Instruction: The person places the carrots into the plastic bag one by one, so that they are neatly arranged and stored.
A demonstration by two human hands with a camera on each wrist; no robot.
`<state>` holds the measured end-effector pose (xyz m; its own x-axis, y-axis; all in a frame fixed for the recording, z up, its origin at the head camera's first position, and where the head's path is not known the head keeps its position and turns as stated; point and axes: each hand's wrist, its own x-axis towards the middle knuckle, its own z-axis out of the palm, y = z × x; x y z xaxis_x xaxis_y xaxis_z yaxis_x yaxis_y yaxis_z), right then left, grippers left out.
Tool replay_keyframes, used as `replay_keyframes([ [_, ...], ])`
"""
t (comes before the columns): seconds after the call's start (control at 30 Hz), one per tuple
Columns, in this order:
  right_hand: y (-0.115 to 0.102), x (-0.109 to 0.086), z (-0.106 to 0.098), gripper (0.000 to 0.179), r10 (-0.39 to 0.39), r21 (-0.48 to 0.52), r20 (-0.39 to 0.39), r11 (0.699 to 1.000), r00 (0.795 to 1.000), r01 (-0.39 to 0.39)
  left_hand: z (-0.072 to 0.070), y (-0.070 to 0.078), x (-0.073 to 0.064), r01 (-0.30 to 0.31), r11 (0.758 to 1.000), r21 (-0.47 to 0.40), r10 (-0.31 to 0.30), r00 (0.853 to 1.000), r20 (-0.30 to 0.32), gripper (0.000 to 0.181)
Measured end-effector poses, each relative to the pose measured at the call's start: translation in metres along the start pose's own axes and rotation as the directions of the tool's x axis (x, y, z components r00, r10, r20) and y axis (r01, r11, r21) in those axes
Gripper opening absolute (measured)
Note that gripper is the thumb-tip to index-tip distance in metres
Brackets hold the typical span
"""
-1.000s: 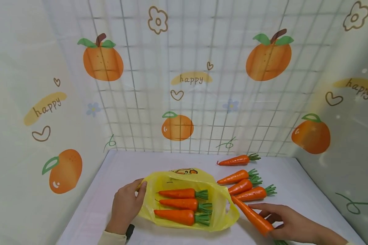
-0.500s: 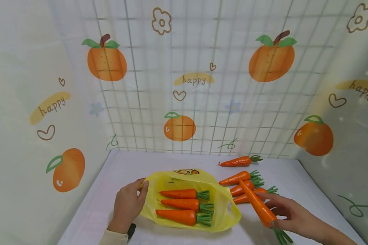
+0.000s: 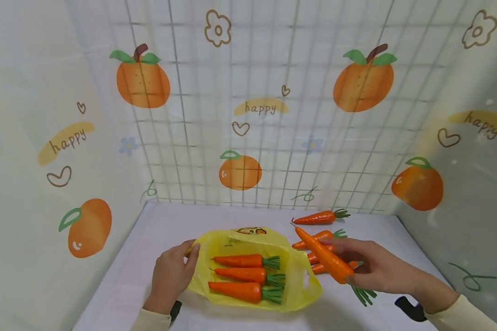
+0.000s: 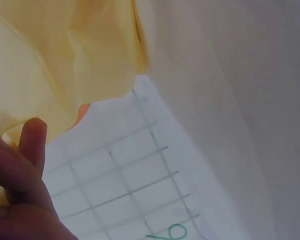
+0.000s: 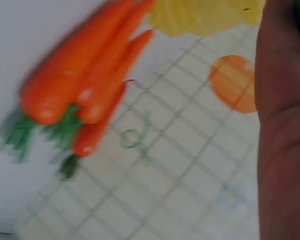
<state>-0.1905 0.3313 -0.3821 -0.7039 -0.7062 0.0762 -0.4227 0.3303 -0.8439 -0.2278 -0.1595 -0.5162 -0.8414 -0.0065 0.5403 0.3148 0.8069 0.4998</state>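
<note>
A yellow plastic bag (image 3: 300, 280) lies on the white table with its mouth facing me. Inside it, three carrots with green tops, one of them the lowest carrot (image 3: 236, 292), lie side by side. My left hand (image 3: 171, 273) pinches the bag's left rim between thumb and fingers. In the left wrist view its fingers (image 4: 32, 145) press against the yellow film. My right hand (image 3: 377, 266) grips another carrot (image 3: 325, 255) near its thick end, raised right of the bag, tip pointing up and left. Its green top hangs below the hand.
Several loose carrots (image 5: 65, 75) lie right of the bag, partly behind the held one in the head view; the farthest carrot (image 3: 316, 217) lies near the back. A patterned curtain (image 3: 207, 115) over a wire grid walls the back and sides.
My right hand has lifted the carrot from the table's near right and carried it up and to the left, toward the bag. The left hand and bag stay in place.
</note>
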Motion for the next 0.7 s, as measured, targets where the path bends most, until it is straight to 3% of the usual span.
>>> replay_keyframes([
  [0.13, -0.019, 0.030, 0.005, 0.073, -0.076, -0.080, 0.065, 0.993, 0.995, 0.082, -0.002, 0.002, 0.000, 0.008, 1.000, -0.010, -0.007, 1.000, 0.015, 0.038],
  [0.33, -0.041, 0.075, 0.024, 0.074, -0.063, -0.239, 0.167, 0.966, 0.984, 0.103, -0.001, 0.003, 0.000, 0.016, 1.000, -0.012, -0.016, 1.000, 0.018, 0.032],
  [0.57, -0.048, 0.128, 0.050, 0.076, -0.119, -0.311, 0.334, 0.922, 0.935, 0.229, -0.007, 0.005, 0.000, 0.011, 1.000, -0.022, -0.011, 1.000, 0.008, 0.035],
  [0.7, -0.047, 0.153, 0.064, 0.075, -0.109, -0.363, 0.400, 0.893, 0.910, 0.266, -0.008, 0.004, 0.002, 0.003, 1.000, -0.012, -0.003, 1.000, -0.009, 0.035],
])
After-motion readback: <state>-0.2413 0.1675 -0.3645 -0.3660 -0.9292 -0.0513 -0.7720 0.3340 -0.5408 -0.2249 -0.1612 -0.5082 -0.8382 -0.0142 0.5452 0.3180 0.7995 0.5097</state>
